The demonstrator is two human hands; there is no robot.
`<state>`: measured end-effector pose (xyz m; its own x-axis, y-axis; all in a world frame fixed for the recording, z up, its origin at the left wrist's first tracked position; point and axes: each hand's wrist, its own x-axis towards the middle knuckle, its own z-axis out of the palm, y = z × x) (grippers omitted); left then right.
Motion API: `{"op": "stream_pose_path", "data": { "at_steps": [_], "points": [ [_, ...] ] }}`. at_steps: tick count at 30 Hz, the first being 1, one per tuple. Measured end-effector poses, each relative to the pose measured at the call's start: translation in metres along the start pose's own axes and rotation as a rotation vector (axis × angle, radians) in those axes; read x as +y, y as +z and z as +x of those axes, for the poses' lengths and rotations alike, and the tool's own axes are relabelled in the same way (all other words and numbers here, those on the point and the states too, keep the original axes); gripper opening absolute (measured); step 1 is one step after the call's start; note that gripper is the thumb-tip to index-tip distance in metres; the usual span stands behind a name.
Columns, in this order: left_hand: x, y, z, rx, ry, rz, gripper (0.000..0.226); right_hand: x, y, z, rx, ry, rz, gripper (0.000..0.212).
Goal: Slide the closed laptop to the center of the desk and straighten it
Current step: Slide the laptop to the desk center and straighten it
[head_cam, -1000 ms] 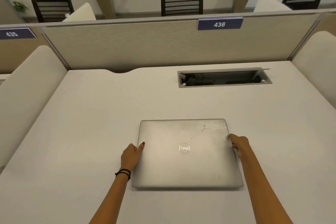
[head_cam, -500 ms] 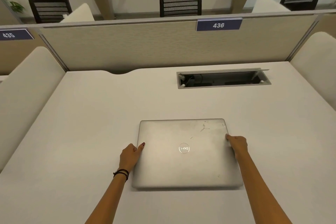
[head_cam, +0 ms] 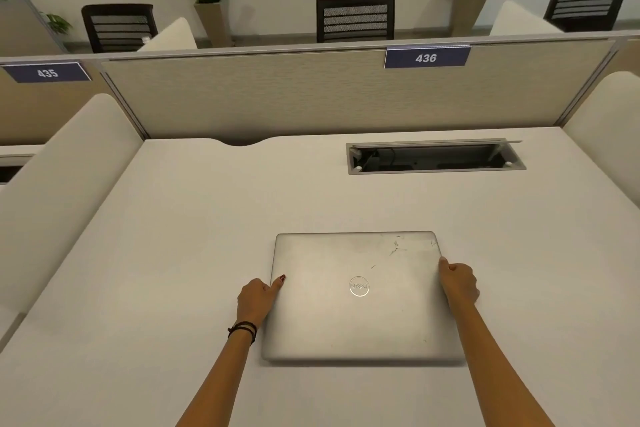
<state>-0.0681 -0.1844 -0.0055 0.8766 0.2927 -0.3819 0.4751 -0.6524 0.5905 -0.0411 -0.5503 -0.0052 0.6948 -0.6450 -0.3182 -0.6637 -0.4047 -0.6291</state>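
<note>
At the laptop's [head_cam: 356, 295] side edges, left hand [head_cam: 256, 300] and right hand [head_cam: 459, 282] clasp it, fingers curled.

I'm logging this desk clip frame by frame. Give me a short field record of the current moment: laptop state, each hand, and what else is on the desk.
laptop: closed, silver, flat on the desk, edges roughly square to the desk's edges
left hand: on the laptop's left edge, thumb on the lid
right hand: on the laptop's right edge
desk: white, bare around the laptop
cable tray: open, recessed at back right
wristband: dark, on left wrist
</note>
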Motion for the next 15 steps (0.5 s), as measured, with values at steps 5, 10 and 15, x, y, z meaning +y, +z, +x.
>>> {"op": "stream_pose_path", "data": {
  "at_steps": [5, 10, 15],
  "points": [
    [-0.0008, -0.0003, -0.0028, 0.002, 0.007, 0.017, 0.061, 0.0, -0.001, 0.0016, -0.026, 0.016, 0.001, 0.049],
    [-0.0009, -0.0006, -0.0035, 0.012, 0.021, 0.018, 0.061, 0.0011, -0.0067, 0.0019, -0.058, 0.049, 0.018, 0.051],
    [-0.0037, -0.0001, -0.0044, 0.018, 0.023, 0.01, 0.06, 0.0036, -0.0085, 0.004, -0.1, 0.067, 0.034, 0.048]
  ]
}}
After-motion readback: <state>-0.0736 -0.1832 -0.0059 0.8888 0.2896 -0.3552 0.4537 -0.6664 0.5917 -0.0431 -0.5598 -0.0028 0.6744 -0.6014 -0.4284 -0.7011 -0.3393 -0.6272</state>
